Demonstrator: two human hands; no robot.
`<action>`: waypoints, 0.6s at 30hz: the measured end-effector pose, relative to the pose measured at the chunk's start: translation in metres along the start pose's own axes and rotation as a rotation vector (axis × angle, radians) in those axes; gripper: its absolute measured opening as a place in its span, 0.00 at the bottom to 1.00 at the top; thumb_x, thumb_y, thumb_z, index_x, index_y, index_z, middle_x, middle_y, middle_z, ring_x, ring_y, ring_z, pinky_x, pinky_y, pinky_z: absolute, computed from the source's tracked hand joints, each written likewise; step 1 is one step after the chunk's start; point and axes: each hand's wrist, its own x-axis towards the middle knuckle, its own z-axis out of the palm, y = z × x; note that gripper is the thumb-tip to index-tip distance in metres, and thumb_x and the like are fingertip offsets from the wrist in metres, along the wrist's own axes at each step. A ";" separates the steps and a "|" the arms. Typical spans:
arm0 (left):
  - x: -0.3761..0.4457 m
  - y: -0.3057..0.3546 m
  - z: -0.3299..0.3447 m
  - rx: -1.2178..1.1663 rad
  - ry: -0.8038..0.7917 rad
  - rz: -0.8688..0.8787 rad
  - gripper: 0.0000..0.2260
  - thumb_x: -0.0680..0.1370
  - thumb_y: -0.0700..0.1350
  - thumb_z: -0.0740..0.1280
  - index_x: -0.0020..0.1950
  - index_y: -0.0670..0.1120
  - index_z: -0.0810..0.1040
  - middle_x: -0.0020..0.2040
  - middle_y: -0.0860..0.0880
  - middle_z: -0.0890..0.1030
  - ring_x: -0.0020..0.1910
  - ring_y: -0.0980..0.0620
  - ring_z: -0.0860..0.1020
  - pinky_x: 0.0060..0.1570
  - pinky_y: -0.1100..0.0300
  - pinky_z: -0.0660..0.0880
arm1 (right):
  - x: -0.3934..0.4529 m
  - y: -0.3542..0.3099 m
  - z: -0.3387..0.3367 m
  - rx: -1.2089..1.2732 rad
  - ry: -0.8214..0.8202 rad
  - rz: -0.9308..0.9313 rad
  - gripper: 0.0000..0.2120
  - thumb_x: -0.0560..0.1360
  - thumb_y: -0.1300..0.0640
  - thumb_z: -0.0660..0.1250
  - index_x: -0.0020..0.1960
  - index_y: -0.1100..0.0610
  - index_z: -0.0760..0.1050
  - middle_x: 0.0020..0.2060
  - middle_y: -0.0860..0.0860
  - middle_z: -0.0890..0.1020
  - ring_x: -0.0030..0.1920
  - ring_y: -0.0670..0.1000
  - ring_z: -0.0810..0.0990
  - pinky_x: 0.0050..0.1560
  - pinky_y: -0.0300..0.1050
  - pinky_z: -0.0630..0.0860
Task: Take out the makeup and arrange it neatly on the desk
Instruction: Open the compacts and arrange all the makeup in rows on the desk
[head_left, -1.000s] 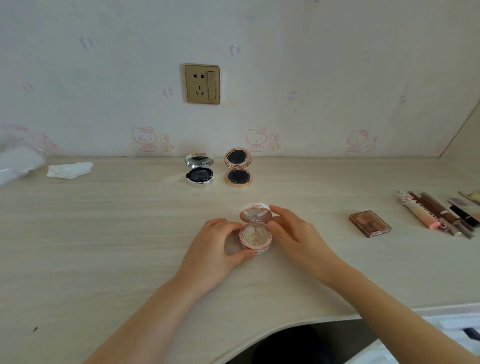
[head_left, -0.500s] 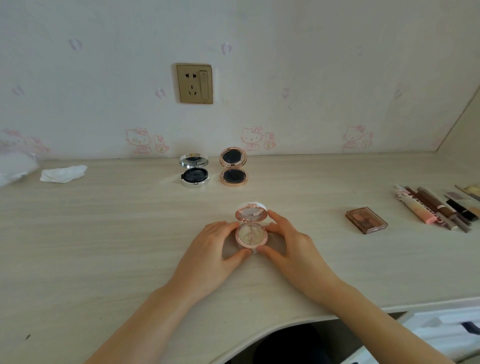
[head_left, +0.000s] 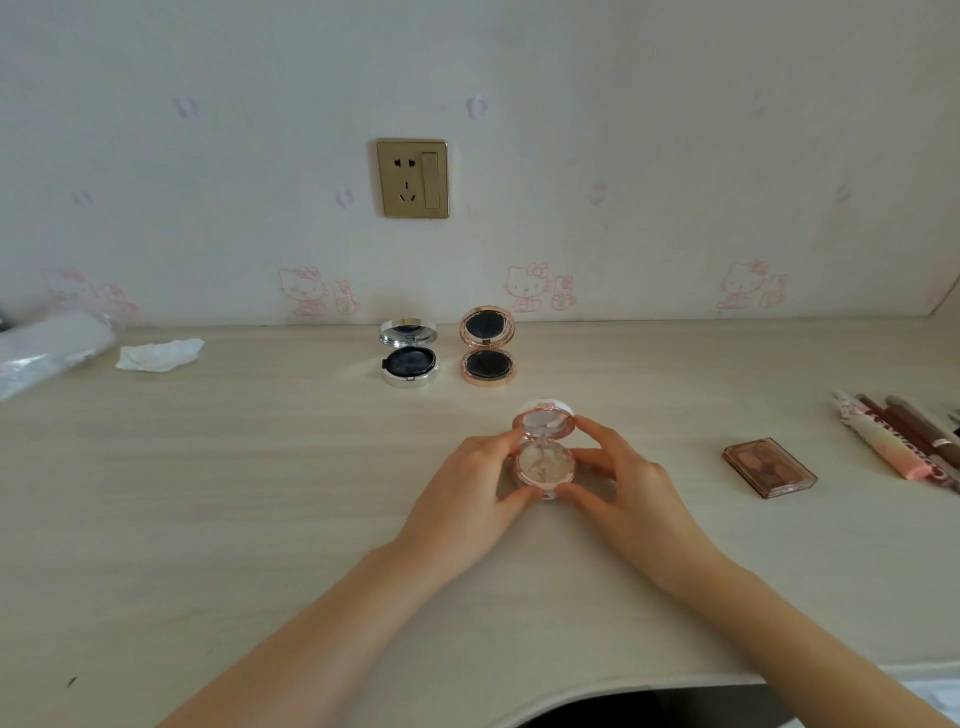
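Step in hand, as I judge it: setting the small round pink compact with its hinged mirror lid open (head_left: 544, 453) into place on the pale wood-grain bench (head_left: 208, 493), in line with the two already standing near the back edge, the round silver compact with a dark cushion (head_left: 409, 354) and the round rose-gold compact with a dark insert (head_left: 488, 347), both open, side by side but apart. To do it well: keep the base flat on the bench, slide it rather than lift it, steady the lid so it does not snap shut, and line it up to the right of the rose-gold one at matching spacing, hinge toward the wall. The pink compact sits mid-bench, well forward of that pair. Left hand (head_left: 462, 506): fingers curled round the compact's left side, thumb at its near edge, grasping it. Right hand (head_left: 631, 493): fingers (head_left: 592, 423) curved, index tip touching the lid rim, thumb against the base, holding the right side. Toward the right edge: a brown rectangular eyeshadow palette (head_left: 769, 466), then a cluster of pink and brown tubes and pencils (head_left: 898, 436). Crumpled white tissue (head_left: 158, 355) near the back-left corner.
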 end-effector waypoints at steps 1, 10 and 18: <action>0.006 0.000 0.002 0.007 0.002 0.000 0.23 0.74 0.55 0.70 0.68 0.56 0.71 0.59 0.53 0.79 0.60 0.57 0.73 0.57 0.63 0.69 | 0.005 0.003 -0.002 0.000 0.004 0.008 0.30 0.72 0.54 0.72 0.71 0.46 0.65 0.47 0.32 0.77 0.47 0.24 0.73 0.48 0.19 0.66; 0.070 -0.002 0.026 0.157 0.062 0.092 0.16 0.77 0.52 0.65 0.64 0.50 0.74 0.54 0.51 0.79 0.62 0.54 0.69 0.56 0.58 0.70 | 0.068 0.029 -0.019 -0.021 0.042 0.049 0.29 0.73 0.53 0.71 0.70 0.43 0.64 0.48 0.37 0.78 0.44 0.23 0.72 0.44 0.18 0.66; 0.104 -0.013 0.039 0.255 0.146 0.136 0.18 0.76 0.52 0.67 0.64 0.48 0.74 0.50 0.51 0.80 0.59 0.53 0.71 0.53 0.60 0.71 | 0.103 0.048 -0.020 -0.006 0.045 0.063 0.27 0.74 0.55 0.70 0.70 0.46 0.64 0.52 0.41 0.82 0.48 0.33 0.78 0.47 0.21 0.69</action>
